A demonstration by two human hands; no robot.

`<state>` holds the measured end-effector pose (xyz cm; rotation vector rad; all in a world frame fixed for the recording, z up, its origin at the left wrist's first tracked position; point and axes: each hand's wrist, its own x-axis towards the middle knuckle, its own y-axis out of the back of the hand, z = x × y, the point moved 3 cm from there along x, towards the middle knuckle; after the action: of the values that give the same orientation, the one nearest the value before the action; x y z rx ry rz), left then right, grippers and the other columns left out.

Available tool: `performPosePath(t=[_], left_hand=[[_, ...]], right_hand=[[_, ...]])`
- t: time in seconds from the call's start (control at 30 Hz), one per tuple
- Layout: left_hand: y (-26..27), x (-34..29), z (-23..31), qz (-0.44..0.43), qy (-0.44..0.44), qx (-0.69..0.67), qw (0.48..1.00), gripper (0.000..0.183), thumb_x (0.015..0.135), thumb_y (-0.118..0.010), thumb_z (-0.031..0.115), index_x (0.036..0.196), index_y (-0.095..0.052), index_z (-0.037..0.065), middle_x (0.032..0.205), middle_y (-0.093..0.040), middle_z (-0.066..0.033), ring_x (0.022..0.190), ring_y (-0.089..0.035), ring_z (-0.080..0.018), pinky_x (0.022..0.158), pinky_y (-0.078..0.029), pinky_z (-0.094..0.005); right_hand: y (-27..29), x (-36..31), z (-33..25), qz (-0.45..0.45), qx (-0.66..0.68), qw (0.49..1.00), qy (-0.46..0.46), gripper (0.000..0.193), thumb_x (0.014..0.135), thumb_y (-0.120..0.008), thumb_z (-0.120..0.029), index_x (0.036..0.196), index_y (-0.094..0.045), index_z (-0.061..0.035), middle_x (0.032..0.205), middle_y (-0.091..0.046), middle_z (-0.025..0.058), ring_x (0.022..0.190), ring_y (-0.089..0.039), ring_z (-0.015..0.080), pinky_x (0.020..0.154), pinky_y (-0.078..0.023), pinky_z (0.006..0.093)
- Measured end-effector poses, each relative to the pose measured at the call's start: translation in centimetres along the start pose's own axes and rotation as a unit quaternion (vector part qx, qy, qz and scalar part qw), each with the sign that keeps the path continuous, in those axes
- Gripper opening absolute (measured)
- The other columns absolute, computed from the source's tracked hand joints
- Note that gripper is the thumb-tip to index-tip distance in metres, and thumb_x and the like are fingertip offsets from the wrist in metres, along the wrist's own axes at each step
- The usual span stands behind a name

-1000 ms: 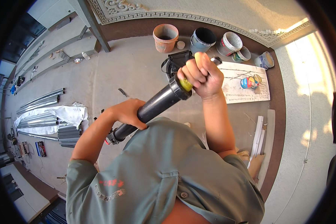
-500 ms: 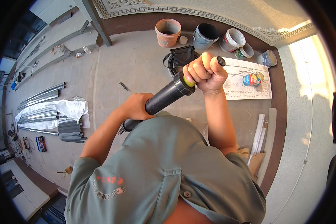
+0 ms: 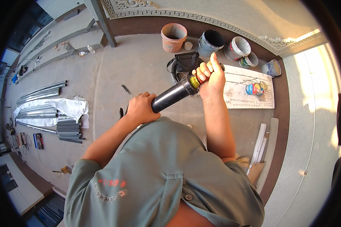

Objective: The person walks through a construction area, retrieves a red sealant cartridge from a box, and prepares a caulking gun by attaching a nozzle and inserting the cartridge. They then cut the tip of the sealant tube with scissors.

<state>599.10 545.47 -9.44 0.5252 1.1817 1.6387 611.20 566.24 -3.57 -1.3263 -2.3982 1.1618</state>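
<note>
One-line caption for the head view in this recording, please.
Left hand grips a black cylindrical tube; right hand holds the yellow-and-red piece at its end.

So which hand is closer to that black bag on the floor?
The right. In this view, the right hand is just to the lower right of the black bag; the left hand is farther off, to its lower left.

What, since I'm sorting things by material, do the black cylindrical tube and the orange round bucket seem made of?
Black cylindrical tube: perhaps plastic or coated metal; smooth, glossy, with a pale highlight.
Orange round bucket: probably plastic, dull; thick rim, pale smears.
</note>
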Motion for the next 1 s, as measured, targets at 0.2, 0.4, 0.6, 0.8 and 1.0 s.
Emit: performPosePath(t=[0.2,0.4,0.6,0.8,1.0], left_hand=[[2.1,0.8,0.1,-0.123,-0.127,-0.11,0.978,0.051,0.061,-0.078,0.032,0.104,-0.07,0.006,0.094,-0.07,-0.0152,0.089,-0.068,-0.035,0.079,-0.054,-0.0432],[3.3,1.7,1.1,-0.273,-0.141,-0.155,0.939,0.053,0.061,-0.079,0.034,0.102,-0.069,0.003,0.088,-0.072,-0.0158,0.084,-0.069,-0.0331,0.078,-0.054,-0.0429],[1.2,1.0,1.6,-0.052,-0.001,-0.017,0.998,0.048,0.061,-0.074,0.034,0.103,-0.071,0.012,0.095,-0.07,-0.0127,0.091,-0.068,-0.0338,0.081,-0.055,-0.043],[0.9,0.7,-0.2,-0.113,-0.07,-0.022,0.991,0.05,0.06,-0.076,0.035,0.103,-0.071,0.01,0.093,-0.07,-0.0136,0.09,-0.067,-0.0344,0.08,-0.054,-0.043],[1.9,1.0,-1.4,-0.303,-0.086,-0.147,0.938,0.057,0.059,-0.081,0.035,0.101,-0.069,-0.001,0.088,-0.072,-0.0171,0.084,-0.069,-0.031,0.077,-0.053,-0.0409]], right_hand=[[-1.3,-1.0,-2.7,-0.366,0.055,0.927,0.06,0.047,0.107,-0.042,-0.039,0.065,-0.034,-0.0193,0.051,-0.026,-0.0073,0.043,-0.024,0.0091,0.06,-0.042,0.0343],[-1.8,-0.9,-4.3,-0.532,0.114,0.837,0.052,0.042,0.105,-0.049,-0.041,0.071,-0.041,-0.0181,0.048,-0.03,-0.0081,0.041,-0.027,0.0083,0.065,-0.046,0.0332],[0.5,0.4,-1.1,-0.007,0.001,1.0,0.011,0.04,0.098,-0.066,-0.04,0.075,-0.042,-0.0179,0.061,-0.04,-0.0043,0.053,-0.042,0.0117,0.082,-0.047,0.0359],[2.2,-0.4,0.6,-0.112,0.021,0.993,0.041,0.049,0.104,-0.051,-0.048,0.067,-0.037,-0.0193,0.055,-0.032,-0.0055,0.048,-0.033,0.0123,0.082,-0.045,0.0374],[0.6,-0.6,-0.5,-0.453,0.112,0.884,0.025,0.048,0.108,-0.038,-0.045,0.069,-0.038,-0.0191,0.05,-0.028,-0.0067,0.042,-0.027,0.0101,0.084,-0.047,0.0408]])
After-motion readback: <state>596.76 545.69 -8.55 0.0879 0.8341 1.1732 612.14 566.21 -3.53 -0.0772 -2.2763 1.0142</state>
